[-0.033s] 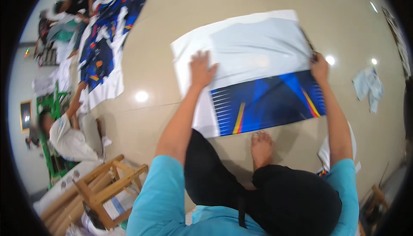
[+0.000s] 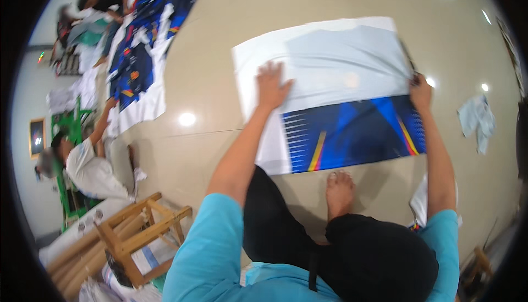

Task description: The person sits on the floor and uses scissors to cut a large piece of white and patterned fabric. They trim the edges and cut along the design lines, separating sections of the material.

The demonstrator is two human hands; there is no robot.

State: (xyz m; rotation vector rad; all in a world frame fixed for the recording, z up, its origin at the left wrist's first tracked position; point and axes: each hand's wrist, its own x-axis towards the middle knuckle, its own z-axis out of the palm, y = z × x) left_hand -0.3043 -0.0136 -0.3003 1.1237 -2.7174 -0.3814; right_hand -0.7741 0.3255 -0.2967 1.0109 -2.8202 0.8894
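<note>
A printed fabric panel [image 2: 363, 131], blue with yellow and red stripes, lies on the floor before me. Its white border shows at the left, and a pale grey-white layer [image 2: 346, 60] covers its far part. My left hand [image 2: 272, 86] rests flat on the white part, fingers spread. At the right edge my right hand [image 2: 421, 93] is closed round a dark tool, apparently scissors [image 2: 410, 60], whose slim blades run along the fabric's edge. The fingers partly hide the handles. Creases spread through the pale layer from this hand.
My bare foot [image 2: 340, 192] stands just nearer than the panel. A pale cloth scrap [image 2: 477, 119] lies at right. On the left are a wooden stool [image 2: 135, 241], cardboard rolls [image 2: 91, 258] and a seated person [image 2: 99, 164]. Beyond, more printed fabric [image 2: 135, 71] is spread near other people.
The whole view has shifted slightly, so the fabric and both hands appear a little farther right. My hands keep their places on the fabric.
</note>
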